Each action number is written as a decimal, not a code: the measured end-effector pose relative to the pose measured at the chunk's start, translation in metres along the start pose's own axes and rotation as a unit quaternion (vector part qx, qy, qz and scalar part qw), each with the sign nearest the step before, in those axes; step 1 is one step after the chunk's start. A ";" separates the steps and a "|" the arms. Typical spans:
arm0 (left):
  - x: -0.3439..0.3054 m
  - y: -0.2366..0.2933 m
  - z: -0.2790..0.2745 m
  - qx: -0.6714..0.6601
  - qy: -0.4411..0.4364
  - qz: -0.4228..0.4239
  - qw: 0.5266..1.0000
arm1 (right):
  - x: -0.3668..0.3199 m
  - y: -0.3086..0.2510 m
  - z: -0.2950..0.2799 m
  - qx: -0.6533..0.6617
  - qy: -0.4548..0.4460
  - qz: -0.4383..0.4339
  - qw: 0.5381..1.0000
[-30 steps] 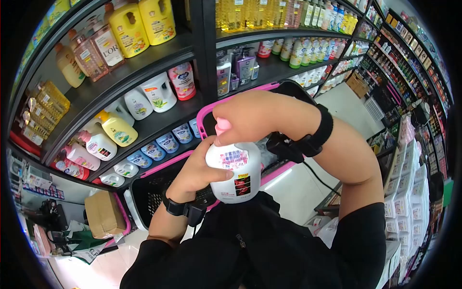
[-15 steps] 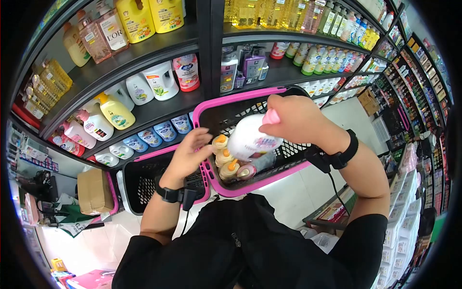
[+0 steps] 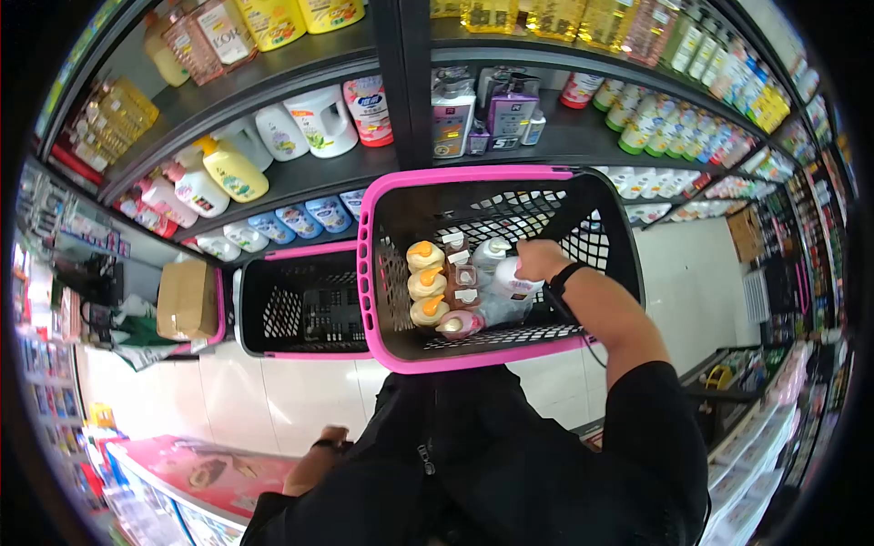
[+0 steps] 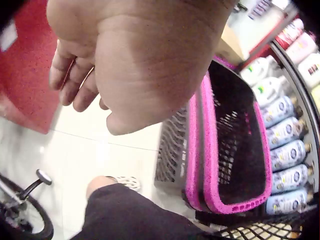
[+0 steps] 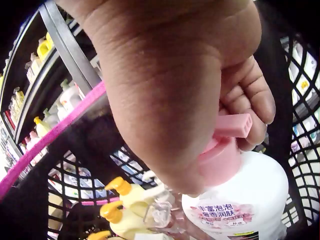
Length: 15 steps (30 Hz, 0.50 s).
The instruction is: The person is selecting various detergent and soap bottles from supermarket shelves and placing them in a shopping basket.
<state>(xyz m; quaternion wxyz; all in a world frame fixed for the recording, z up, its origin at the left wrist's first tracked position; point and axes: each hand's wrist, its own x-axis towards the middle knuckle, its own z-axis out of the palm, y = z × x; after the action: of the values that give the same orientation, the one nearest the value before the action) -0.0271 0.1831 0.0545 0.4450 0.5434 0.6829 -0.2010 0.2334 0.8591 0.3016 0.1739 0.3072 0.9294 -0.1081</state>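
Observation:
My right hand (image 3: 541, 260) is down inside the black basket with a pink rim (image 3: 473, 176), gripping a white pump bottle (image 3: 515, 278) by its neck. In the right wrist view, thumb and fingers wrap the bottle's pink pump head (image 5: 222, 162), and flowers and writing show on its label. Beside it in the basket stand several cream bottles with orange pumps (image 3: 427, 283), brownish bottles with clear tops (image 3: 465, 276) and a pink bottle (image 3: 461, 323). Away from the basket, my left hand (image 3: 334, 438) hangs low with loosely bent fingers, holding nothing.
A second pink-rimmed basket (image 3: 296, 355) adjoins the first on the left, with a cardboard box (image 3: 188, 300) beyond. Shelves (image 3: 300, 187) of bottles rise behind both baskets. A pink-topped counter (image 3: 205, 469) stands at the lower left, and packed display racks (image 3: 760, 455) line the lower right.
The white pump bottle has gone from both hands in front of the body down into the basket, held by the right hand alone. The left hand let go and dropped toward the lower left.

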 end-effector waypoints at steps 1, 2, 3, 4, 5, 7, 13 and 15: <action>-0.008 0.020 0.040 -0.019 0.034 -0.018 0.999 | 0.007 0.002 0.013 -0.003 -0.010 -0.001 1.000; -0.017 0.042 0.069 -0.040 0.068 -0.034 0.996 | 0.015 0.004 0.026 -0.007 -0.013 -0.004 1.000; -0.031 0.068 0.084 -0.061 0.103 -0.049 0.992 | 0.025 0.008 0.039 -0.006 -0.024 -0.012 1.000; -0.049 0.088 0.092 -0.123 0.106 -0.044 0.986 | 0.036 0.013 0.055 -0.005 -0.036 -0.020 0.999; -0.064 0.103 0.108 -0.185 0.110 -0.038 0.976 | 0.042 0.013 0.061 -0.005 -0.047 -0.029 0.998; -0.080 0.132 0.126 -0.367 0.067 -0.158 0.914 | 0.051 0.010 0.069 -0.015 -0.062 -0.041 0.997; -0.086 0.204 0.076 -0.537 0.098 -0.258 0.797 | 0.072 -0.001 0.084 -0.009 -0.026 -0.081 0.996; -0.080 0.213 0.061 -0.552 0.123 -0.259 0.783 | 0.075 -0.005 0.085 -0.004 -0.020 -0.072 0.997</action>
<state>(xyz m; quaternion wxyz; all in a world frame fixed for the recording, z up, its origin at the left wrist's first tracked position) 0.1941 0.1622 0.1335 0.5119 0.0277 0.8414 0.1709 0.1957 0.8693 0.1948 0.1852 0.2371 0.9457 -0.1228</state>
